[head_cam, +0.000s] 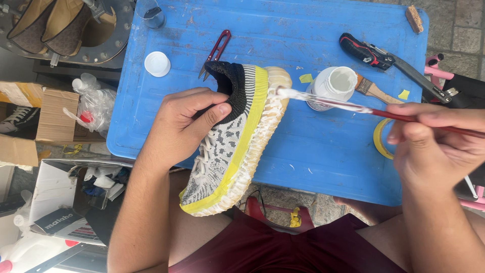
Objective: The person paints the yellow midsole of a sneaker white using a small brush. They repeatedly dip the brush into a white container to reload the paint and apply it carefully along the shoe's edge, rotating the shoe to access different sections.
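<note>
- Knit sneaker [230, 144] — light, soft upper, stiffer cream sole — held over the blue worktop's [283, 35] 6 o'clock edge.
- Left hand [184, 126] clamps its collar, the best hold.
- Right hand [434, 144], at 3 o'clock, pinches a thin paintbrush [353, 107], its wet tip touching the heel sole.

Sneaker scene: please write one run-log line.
left hand: holds sneaker | right hand: holds paintbrush, tip at heel sole | white jar: open
</note>
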